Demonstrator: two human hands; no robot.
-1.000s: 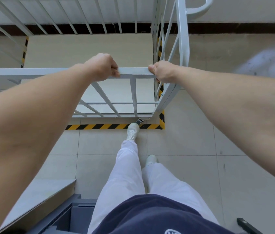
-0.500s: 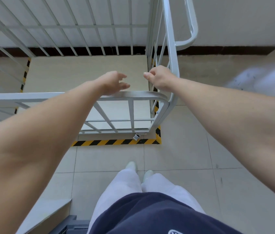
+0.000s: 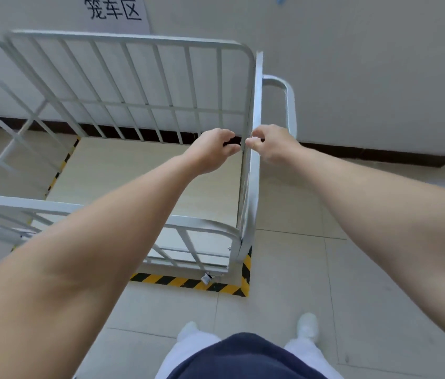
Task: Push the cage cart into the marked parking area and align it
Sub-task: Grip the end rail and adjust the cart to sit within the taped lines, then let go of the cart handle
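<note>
Head view: two hands (image 3: 243, 144), one cage cart (image 3: 251, 187).

Cage cart (image 3: 139, 86) stood inside striped floor marking (image 3: 188, 282); left hand (image 3: 211, 149) and right hand (image 3: 272, 143) flanked its side rail, fingers curled.

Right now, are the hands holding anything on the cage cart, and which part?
The right hand seems to grip the cage cart by its right side panel's top rail. The left hand hovers beside it, apparently holding nothing.
</note>
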